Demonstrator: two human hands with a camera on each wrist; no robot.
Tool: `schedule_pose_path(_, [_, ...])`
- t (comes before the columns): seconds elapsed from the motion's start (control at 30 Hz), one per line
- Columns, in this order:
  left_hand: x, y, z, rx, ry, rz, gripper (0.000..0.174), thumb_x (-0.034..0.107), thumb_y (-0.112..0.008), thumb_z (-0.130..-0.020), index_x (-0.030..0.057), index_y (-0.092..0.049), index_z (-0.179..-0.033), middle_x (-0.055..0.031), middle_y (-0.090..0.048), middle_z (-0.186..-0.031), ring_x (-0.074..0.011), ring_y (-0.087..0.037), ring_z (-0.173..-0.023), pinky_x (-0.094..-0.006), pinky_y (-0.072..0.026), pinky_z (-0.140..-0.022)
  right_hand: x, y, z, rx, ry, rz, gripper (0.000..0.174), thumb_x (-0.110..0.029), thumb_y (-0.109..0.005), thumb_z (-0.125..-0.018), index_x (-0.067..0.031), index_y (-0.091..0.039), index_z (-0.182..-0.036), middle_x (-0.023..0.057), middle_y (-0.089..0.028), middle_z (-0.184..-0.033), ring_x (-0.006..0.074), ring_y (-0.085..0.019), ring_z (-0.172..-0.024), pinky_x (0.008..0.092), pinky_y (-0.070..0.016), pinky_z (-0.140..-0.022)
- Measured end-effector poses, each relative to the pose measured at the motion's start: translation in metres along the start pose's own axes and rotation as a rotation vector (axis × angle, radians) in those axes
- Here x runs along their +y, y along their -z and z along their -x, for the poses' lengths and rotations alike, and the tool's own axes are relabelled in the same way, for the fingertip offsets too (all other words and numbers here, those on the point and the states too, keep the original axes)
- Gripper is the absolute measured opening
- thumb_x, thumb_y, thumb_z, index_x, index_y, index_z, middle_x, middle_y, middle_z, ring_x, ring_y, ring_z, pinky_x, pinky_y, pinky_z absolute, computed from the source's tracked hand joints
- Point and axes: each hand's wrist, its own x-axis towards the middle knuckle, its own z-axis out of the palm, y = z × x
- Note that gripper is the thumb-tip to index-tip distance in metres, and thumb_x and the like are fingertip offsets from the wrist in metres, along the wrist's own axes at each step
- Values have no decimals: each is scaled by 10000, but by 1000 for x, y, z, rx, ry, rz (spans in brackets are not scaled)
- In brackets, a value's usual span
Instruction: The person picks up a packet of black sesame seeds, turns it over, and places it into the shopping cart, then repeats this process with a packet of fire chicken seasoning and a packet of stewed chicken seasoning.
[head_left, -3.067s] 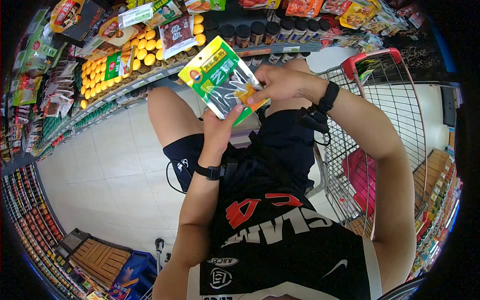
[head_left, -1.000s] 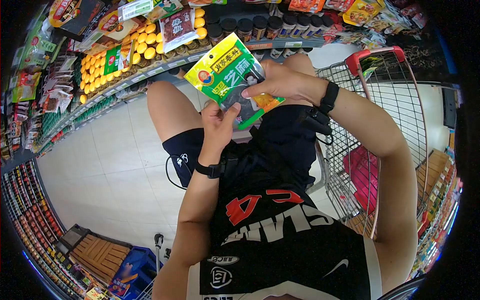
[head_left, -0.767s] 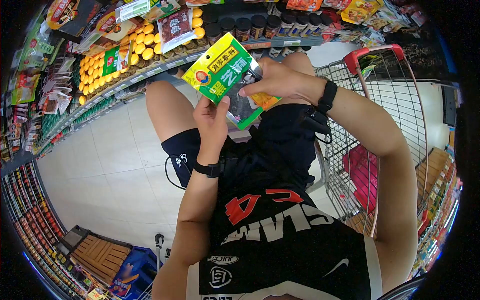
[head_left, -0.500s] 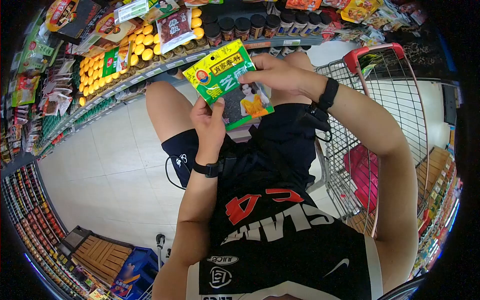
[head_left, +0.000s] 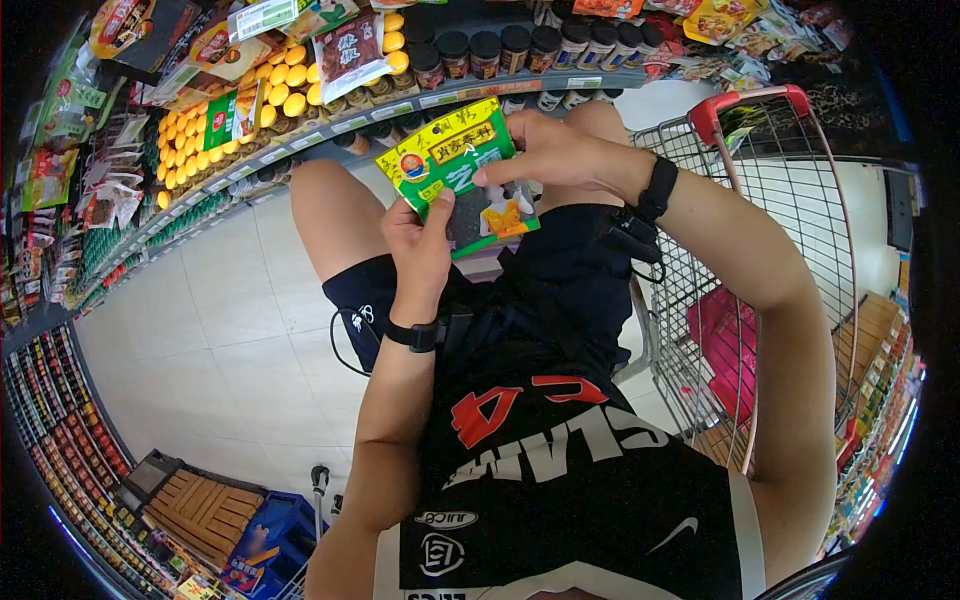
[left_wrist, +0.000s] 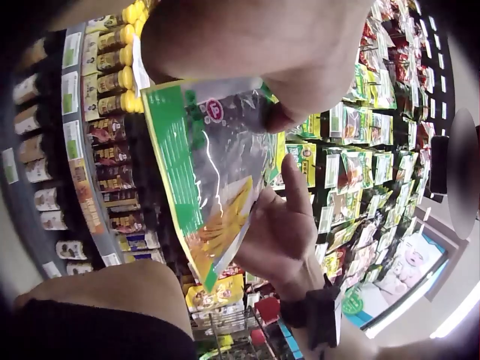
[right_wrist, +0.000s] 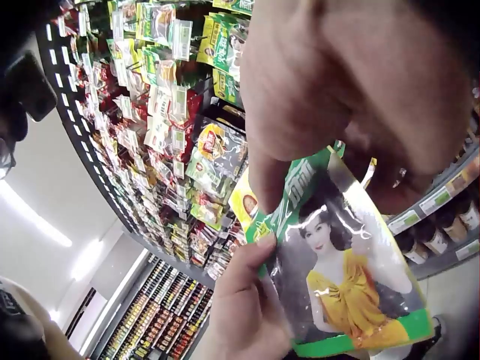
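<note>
In the head view, a green and yellow packet of black sesame seeds [head_left: 474, 214] is held up over the lap by both hands. My left hand [head_left: 418, 245] pinches its left edge, thumb on the printed front. The right hand [head_left: 570, 158] grips the opposite edge near the top, its thumb lying across the green lettering. Seen from the left wrist, the clear lower part of the packet [left_wrist: 225, 169] shows dark contents. The right wrist view shows the front of the packet [right_wrist: 330, 270], with a printed figure in yellow. The fingers behind the packet are hidden.
A shelf of yellow-capped jars [head_left: 190, 150] and black-lidded jars [head_left: 485, 55] stands ahead. Hanging packets [head_left: 110, 190] are at the left. A wire shopping cart [head_left: 740, 200] with a pink item [head_left: 722, 350] stands close to the right arm. Tiled floor [head_left: 230, 290] lies left.
The right thumb has moved from the packet's lower part up to its lettering, and the left hand has shifted up along the left edge. The packet has tilted and dropped slightly.
</note>
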Motion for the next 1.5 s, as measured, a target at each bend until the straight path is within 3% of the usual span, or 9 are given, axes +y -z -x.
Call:
schedule_pose_path(0.27, [-1, -1, 2, -41, -56, -32, 176, 53, -632, -927, -19, -654, -1086, -68, -679, -1065, -104, -617, -947, -258, -476, -868, -3, 3, 1, 95, -174, 34, 278, -214, -741, -842, -56, -698, -1067, 0, -699, -920, 69, -586, -758, 241, -476, -657])
schedule_pose_path(0.47, [9, -3, 0, -45, -102, -126, 194, 99, -631, -945, -22, -640, -1096, -70, -669, -1085, -111, -611, -967, -259, -468, -886, 6, -1, -2, 108, 25, -12, 336, -274, -759, -816, -51, -700, -1060, 19, -698, -899, 74, -579, -707, 241, -448, -566])
schedule_pose_path(0.67, [0, 2, -3, 33, -75, -33, 208, 125, -622, -955, -19, -634, -1105, -76, -666, -1095, -110, -608, -970, -264, -472, -880, 4, 14, -3, -109, -268, 238, 371, -188, -736, -856, 0, -642, -1162, 29, -694, -1010, 76, -587, -908, 249, -467, -811])
schedule_pose_path(0.87, [0, 6, 0, -94, 124, -107, 188, 132, -664, -927, -16, -668, -1043, -48, -693, -999, -101, -631, -860, -254, -507, -783, 16, 12, -4, 43, -86, 107, 363, -272, -740, -842, 2, -684, -1072, 80, -698, -968, 137, -612, -874, 303, -490, -774])
schedule_pose_path(1.07, [-8, -2, 0, -121, 56, -208, 160, 130, -715, -891, -10, -710, -967, -27, -706, -891, -68, -609, -779, -240, -498, -697, -7, 9, 1, 32, -183, 44, 390, -295, -735, -851, -5, -673, -1103, 105, -679, -1075, 150, -604, -944, 297, -474, -838])
schedule_pose_path(1.17, [-6, 0, 0, -125, 37, -254, 169, 126, -706, -897, -12, -706, -994, -24, -705, -898, -60, -599, -792, -234, -493, -707, 8, 9, -5, 76, -30, 138, 553, -364, -753, -823, -15, -594, -1221, 109, -670, -1024, 164, -607, -926, 302, -483, -814])
schedule_pose_path(1.3, [-7, 0, -2, -70, -152, -494, 203, 146, -722, -870, -28, -675, -962, -91, -688, -830, -155, -632, -744, -284, -487, -682, 5, 13, -10, 465, 111, 590, 897, -490, -797, -732, -73, -383, -1409, 117, -631, -877, 190, -626, -860, 337, -512, -719])
schedule_pose_path(1.4, [-4, 0, -6, -29, -389, -809, 236, 163, -732, -835, -41, -618, -870, -179, -614, -759, -315, -612, -695, -363, -463, -636, -25, 10, 4, 477, 244, 699, 899, -451, -795, -740, -118, -349, -1447, 131, -635, -842, 210, -639, -731, 348, -517, -629])
schedule_pose_path(1.5, [-8, 0, -5, -26, -427, -909, 262, 159, -728, -826, -36, -561, -776, -212, -566, -727, -396, -564, -670, -423, -426, -596, -49, 9, 16, 104, 276, 751, 636, -145, -686, -866, -141, -389, -1429, 118, -678, -820, 218, -659, -667, 361, -490, -549])
